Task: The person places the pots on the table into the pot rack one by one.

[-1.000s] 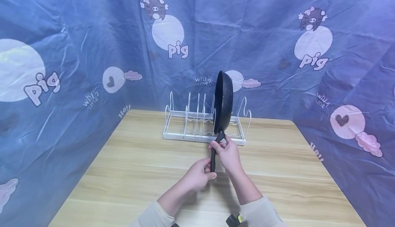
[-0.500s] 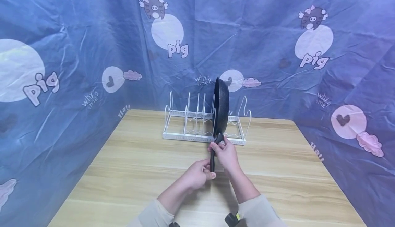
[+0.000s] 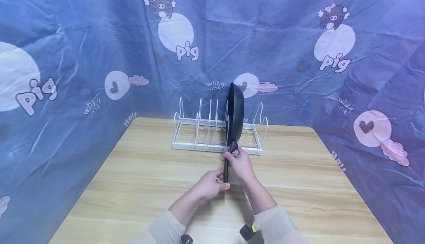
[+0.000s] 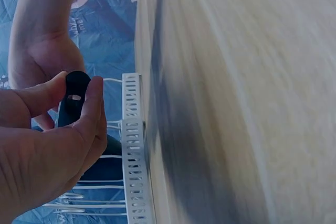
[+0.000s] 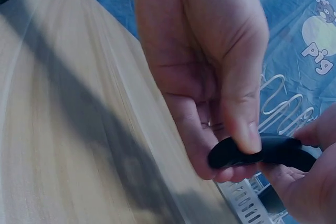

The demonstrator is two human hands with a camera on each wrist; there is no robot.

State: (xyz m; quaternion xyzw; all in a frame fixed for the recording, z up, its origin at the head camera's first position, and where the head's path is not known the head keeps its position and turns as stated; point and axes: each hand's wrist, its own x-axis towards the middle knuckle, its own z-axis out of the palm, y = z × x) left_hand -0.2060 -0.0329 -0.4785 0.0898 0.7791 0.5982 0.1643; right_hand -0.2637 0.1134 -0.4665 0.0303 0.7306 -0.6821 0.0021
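Observation:
A black frying pan (image 3: 236,115) stands on edge, its hollow side facing left and its handle pointing toward me. It overlaps the right part of a white wire pan rack (image 3: 200,147), beside one of the upright dividers. My left hand (image 3: 210,185) pinches the tail end of the handle (image 4: 73,109) between thumb and fingers. Nearer the pan body, my right hand (image 3: 241,164) grips the handle from the right side. In the right wrist view the left hand (image 5: 205,61) fills the middle, while the right hand (image 5: 310,182) is cut off at the edge.
The rack stands near the back of a wood-grain table (image 3: 149,185). More wire dividers (image 3: 210,120) rise left of the pan. A blue printed curtain (image 3: 282,45) closes off the back and both sides. Black wrist devices (image 3: 246,232) show by the sleeves.
The pan has come down and shifted slightly left into the rack, mostly in the first half second. Both hands keep hold of the handle. The head view has shifted slightly.

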